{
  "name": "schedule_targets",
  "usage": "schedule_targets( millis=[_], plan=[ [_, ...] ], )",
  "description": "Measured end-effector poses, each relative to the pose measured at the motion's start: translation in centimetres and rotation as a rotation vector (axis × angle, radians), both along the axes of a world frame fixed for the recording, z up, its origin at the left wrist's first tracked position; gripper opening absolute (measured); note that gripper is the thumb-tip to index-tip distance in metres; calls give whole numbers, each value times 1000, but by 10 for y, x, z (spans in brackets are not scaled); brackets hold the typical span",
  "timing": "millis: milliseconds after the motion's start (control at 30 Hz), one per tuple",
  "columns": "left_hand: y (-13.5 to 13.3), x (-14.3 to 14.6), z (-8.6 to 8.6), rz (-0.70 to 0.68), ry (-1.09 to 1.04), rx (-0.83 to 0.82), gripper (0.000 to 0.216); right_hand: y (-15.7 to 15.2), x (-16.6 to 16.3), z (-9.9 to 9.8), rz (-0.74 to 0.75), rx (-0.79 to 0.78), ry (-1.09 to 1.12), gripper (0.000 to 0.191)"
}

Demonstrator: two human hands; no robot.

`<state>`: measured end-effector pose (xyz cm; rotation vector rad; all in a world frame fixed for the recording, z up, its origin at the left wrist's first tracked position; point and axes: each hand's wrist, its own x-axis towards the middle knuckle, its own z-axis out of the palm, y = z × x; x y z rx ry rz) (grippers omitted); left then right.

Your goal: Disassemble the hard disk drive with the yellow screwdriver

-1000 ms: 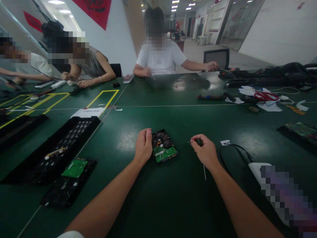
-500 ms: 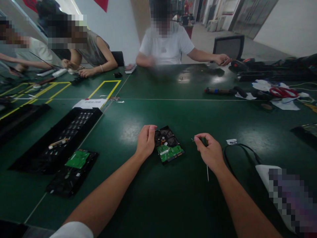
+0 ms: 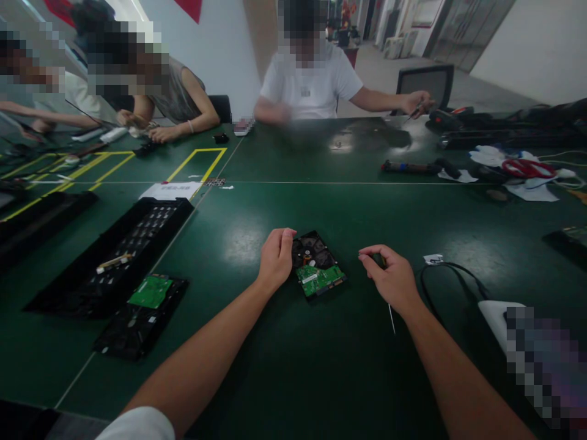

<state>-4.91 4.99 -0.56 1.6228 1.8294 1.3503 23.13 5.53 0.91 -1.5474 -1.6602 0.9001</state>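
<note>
A hard drive (image 3: 321, 278) with a green circuit board lies at the middle of the green table, board side up. Its left edge is held by my left hand (image 3: 276, 260), thumb on top and fingers closed. To the right of the drive, my right hand (image 3: 387, 275) is closed around a screwdriver, whose thin metal shaft (image 3: 391, 319) sticks out below the palm. Thumb and forefinger of that hand pinch together close to the tabletop; anything tiny between them cannot be made out.
Another drive-like black unit (image 3: 140, 315) with a green board lies at left, beside a long black tray (image 3: 68, 275) holding small parts. A cable (image 3: 458, 269) and a white device (image 3: 499, 311) are at right. Opposite sits a co-worker (image 3: 305, 85); others work at far left.
Small screws seen beside my right fingertips no longer show. My hands and the drive keep nearly the same places, while the whole view shifts slightly. The co-worker opposite has raised a hand a little.
</note>
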Motion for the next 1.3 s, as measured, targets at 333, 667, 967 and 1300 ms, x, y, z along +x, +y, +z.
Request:
schedule_targets(
  millis=[333,667,967,1300],
  plan=[
    [0,-1,-1,-16,2,18,48,1,-1,-5,-12,14,-51,31],
    [-1,-2,0,-2,-33,13,51,-3,-1,-3,5,20,-74,30],
    [-3,-2,0,-8,-42,24,51,-6,-4,0,41,50,-95,28],
    [2,-3,-5,7,-50,21,54,-7,-6,0,57,86,-148,37]
  ],
)
